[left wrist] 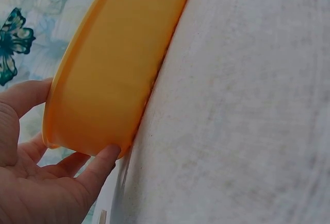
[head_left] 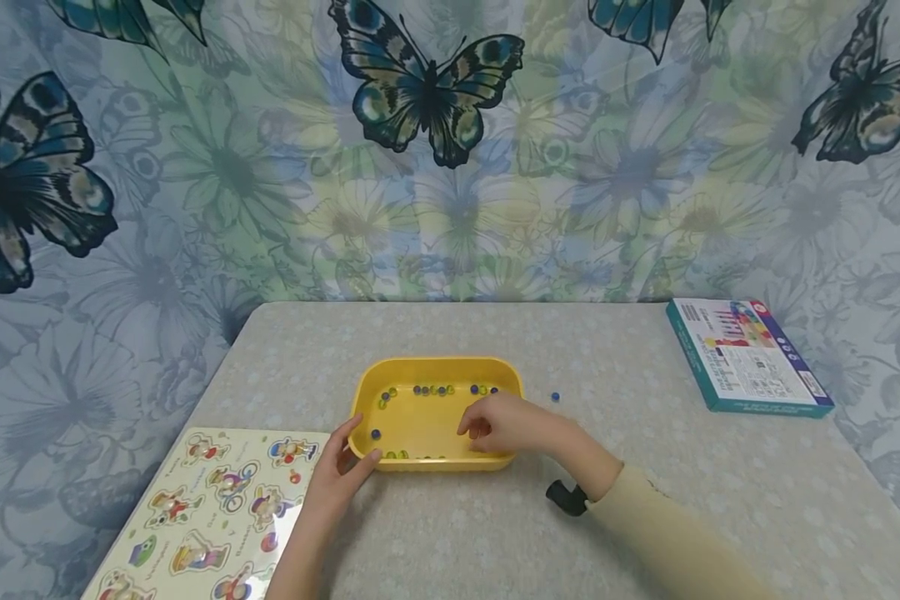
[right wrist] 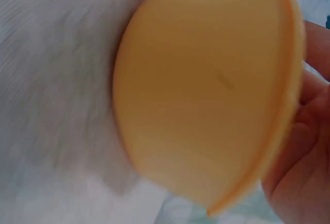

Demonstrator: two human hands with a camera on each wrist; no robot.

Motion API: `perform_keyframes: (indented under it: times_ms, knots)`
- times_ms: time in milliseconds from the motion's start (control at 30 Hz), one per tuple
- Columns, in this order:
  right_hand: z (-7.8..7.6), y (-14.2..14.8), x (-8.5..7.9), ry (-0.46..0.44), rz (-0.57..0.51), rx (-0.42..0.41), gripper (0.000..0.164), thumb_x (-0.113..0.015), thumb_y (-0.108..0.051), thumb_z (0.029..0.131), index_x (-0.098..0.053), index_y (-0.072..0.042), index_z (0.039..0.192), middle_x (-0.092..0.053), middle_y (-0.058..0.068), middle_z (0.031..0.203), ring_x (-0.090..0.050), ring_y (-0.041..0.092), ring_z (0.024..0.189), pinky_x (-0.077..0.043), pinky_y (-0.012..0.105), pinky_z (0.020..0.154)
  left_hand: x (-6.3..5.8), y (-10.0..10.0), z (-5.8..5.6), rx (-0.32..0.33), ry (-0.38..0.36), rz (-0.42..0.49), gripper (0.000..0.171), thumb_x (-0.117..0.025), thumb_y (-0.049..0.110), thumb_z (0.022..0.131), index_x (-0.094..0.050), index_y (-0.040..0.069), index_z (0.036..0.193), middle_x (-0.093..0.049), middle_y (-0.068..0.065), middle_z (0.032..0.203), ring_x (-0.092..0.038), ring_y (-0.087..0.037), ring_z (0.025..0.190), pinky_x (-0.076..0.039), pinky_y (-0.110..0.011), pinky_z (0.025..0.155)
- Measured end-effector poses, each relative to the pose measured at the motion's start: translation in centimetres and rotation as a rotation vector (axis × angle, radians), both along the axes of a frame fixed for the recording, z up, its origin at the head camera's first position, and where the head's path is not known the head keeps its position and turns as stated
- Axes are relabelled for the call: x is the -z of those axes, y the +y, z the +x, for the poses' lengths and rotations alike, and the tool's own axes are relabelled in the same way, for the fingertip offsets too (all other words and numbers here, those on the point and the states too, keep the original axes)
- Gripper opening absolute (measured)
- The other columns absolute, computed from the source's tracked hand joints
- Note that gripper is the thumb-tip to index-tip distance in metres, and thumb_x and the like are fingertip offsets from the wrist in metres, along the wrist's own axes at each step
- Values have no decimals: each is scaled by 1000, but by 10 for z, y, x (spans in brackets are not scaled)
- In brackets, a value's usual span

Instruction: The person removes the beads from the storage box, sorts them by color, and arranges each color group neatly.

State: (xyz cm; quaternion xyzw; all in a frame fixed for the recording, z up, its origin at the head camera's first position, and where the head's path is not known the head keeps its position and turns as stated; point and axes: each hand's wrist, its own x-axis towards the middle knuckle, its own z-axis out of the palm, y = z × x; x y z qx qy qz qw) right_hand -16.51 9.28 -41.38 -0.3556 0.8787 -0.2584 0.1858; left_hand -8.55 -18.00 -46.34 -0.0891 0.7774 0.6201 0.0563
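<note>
Cream-coloured and printed with cartoon figures, a picture board (head_left: 217,508) lay at the left of the pale surface (head_left: 600,350). Just beside it, the left hand (head_left: 333,475) gripped the near left corner of a yellow tray (head_left: 420,425), its fingers clamped on the rim and outer wall. The tray rested flat near the middle, with blue and yellowish marbles (head_left: 425,390) scattered along its inner edges. Over the tray's right part bent the right hand (head_left: 502,425), its fingers curled downward; whether they pinched anything could not be told. Outside the right wall sat a single blue marble (head_left: 555,397). A black object (head_left: 566,497) showed beside the right sleeve (head_left: 667,525). Farther right lay a teal-edged box (head_left: 753,358).
</note>
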Motion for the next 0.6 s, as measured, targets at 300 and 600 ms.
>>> perform_keyframes:
  times_ms: [300,600]
  knots:
    - [1,-17,6,-136,187,69,11,-66,-9,84,-67,-19,80,-59,-8,72,-50,9,66,-45,24,61,0,1,1,-6,-3,-12,63,-66,23,87,-35,29,142,-27,-2,150,-35,-30,132,-33,-49,105]
    - [-4,-21,10,-152,179,33,12,-62,-8,85,-70,-17,84,-61,-9,79,-53,8,74,-47,25,70,0,-1,-1,-1,-14,-8,64,-66,26,87,-34,32,142,-24,-1,152,-33,-30,133,-31,-49,106]
